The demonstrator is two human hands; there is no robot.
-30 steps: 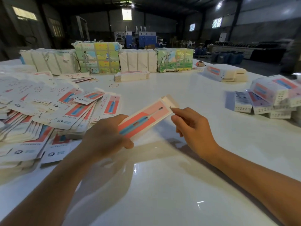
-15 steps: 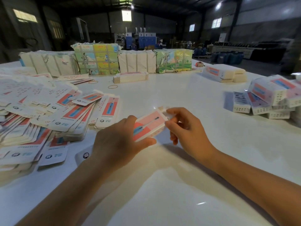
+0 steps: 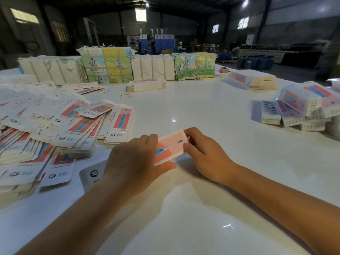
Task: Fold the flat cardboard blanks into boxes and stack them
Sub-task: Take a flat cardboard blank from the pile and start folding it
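Spreading flat blanks [image 3: 55,126]: a loose heap lies on the left of the white tabletop [image 3: 202,111], where it lay a second ago.
Left hand [image 3: 134,161]: fingers curled over the near end of the pink carton [image 3: 170,147], thumb under its front edge; it has drawn in lower and closer to the right hand than a second ago.
Pink carton: held between both hands just above the tabletop; earlier it was stretched out long and flat, now less of it shows between the hands and it looks thicker.
Right hand [image 3: 204,153]: fingers pinch the carton's far end, bent more than before.
Folded boxes [image 3: 301,105]: piled at the right edge, well apart from the hands, unchanged.
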